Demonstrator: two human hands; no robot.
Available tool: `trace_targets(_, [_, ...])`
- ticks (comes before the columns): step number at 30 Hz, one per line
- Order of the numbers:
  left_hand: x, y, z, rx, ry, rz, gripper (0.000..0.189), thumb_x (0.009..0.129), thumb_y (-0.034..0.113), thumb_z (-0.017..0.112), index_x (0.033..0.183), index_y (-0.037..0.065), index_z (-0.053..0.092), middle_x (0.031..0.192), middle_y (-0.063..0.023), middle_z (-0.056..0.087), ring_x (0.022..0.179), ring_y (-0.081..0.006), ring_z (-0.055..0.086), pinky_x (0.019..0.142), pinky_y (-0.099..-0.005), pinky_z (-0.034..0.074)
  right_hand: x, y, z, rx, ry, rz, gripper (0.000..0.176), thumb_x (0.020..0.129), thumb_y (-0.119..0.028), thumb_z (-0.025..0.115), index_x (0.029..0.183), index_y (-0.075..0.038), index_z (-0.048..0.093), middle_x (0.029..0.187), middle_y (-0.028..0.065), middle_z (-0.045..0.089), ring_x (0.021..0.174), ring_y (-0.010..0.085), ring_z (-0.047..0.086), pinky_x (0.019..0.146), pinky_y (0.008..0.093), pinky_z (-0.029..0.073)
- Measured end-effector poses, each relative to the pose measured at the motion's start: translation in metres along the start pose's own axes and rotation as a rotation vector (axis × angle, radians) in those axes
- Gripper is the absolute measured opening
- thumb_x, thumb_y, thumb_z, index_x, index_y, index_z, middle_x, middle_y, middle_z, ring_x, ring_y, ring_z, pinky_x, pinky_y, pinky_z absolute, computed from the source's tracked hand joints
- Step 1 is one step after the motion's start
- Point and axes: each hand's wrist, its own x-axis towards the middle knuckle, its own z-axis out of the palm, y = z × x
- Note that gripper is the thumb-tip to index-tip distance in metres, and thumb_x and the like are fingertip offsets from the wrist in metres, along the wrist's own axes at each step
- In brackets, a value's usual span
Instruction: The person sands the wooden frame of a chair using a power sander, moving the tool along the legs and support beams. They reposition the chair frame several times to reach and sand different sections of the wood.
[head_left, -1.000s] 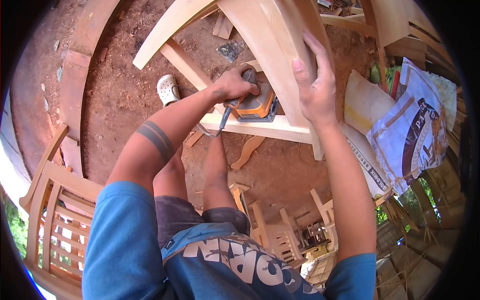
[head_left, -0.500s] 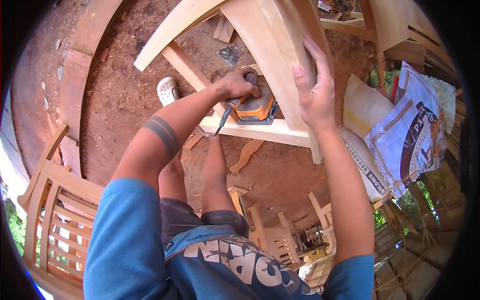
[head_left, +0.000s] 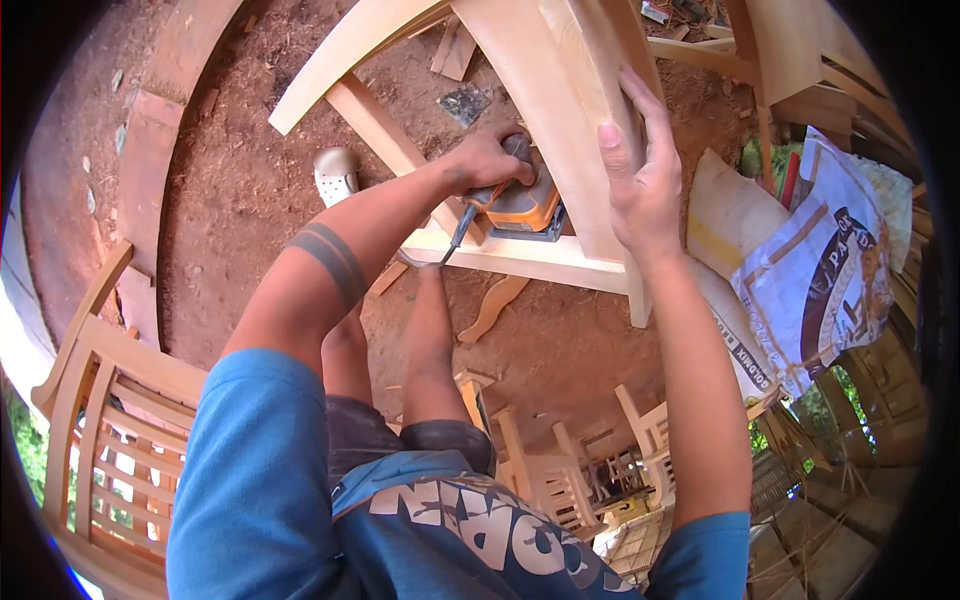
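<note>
My left hand [head_left: 487, 162] grips the top of an orange and black power sander [head_left: 525, 208], whose pad rests against a rail of an unfinished pale wood furniture frame [head_left: 520, 258]. The sander's cord [head_left: 440, 250] hangs down toward me. My right hand [head_left: 643, 180] lies flat with fingers spread on the broad slanted wooden panel [head_left: 560, 90] of the same piece, steadying it. The front of the sander is hidden behind that panel.
Red dirt ground [head_left: 250, 190] lies below, with a white clog [head_left: 334, 174] and wood offcuts. A slatted wooden bench [head_left: 110, 440] stands at the left. Printed sacks [head_left: 800, 270] lean at the right. Several unfinished chairs [head_left: 570, 480] stand near my legs.
The sander and my left hand have shifted slightly right and up along the rail. My right hand stays on the panel, moved a little higher.
</note>
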Motion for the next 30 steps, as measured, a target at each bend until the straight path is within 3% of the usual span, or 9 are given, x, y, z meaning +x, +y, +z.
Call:
trace_targets(1, [-0.002, 0.007, 0.0, 0.007, -0.038, -0.004, 0.079, 0.067, 0.019, 0.081, 0.14, 0.005, 0.054, 0.121, -0.0173, 0.066, 0.113, -0.0274, 0.063, 0.103, -0.0345, 0.047, 0.0, 0.0, -0.001, -0.015, -0.002, -0.009, 0.059, 0.101, -0.039, 0.058, 0.143, 0.001, 0.048, 0.148, 0.0176, 0.05, 0.137, 0.0276, 0.048, 0.116, 0.0388, 0.034])
trace_targets(4, [0.003, -0.004, 0.005, -0.014, -0.019, 0.029, 0.079, 0.059, 0.03, 0.084, 0.132, 0.008, 0.062, 0.115, -0.0185, 0.069, 0.105, -0.0292, 0.066, 0.095, -0.034, 0.051, 0.002, 0.004, 0.001, 0.061, 0.065, -0.026, 0.058, 0.096, -0.038, 0.067, 0.135, 0.002, 0.055, 0.138, 0.0199, 0.058, 0.128, 0.0327, 0.057, 0.11, 0.0396, 0.043])
trace_targets(8, [0.003, -0.028, 0.001, -0.013, 0.025, 0.025, 0.082, 0.059, 0.03, 0.084, 0.134, 0.008, 0.06, 0.118, -0.0192, 0.068, 0.109, -0.0301, 0.065, 0.096, -0.0353, 0.051, 0.001, 0.005, 0.001, 0.044, 0.076, -0.03, 0.058, 0.096, -0.039, 0.067, 0.135, 0.002, 0.055, 0.138, 0.0197, 0.059, 0.128, 0.0319, 0.057, 0.11, 0.0395, 0.043])
trace_targets(30, [0.009, -0.026, 0.003, -0.024, 0.059, 0.037, 0.08, 0.061, 0.032, 0.084, 0.134, 0.01, 0.06, 0.118, -0.019, 0.067, 0.109, -0.0302, 0.065, 0.097, -0.035, 0.051, 0.001, 0.006, 0.002, 0.053, 0.081, -0.048, 0.058, 0.096, -0.04, 0.067, 0.134, 0.002, 0.056, 0.136, 0.0192, 0.06, 0.127, 0.0309, 0.058, 0.108, 0.0389, 0.044])
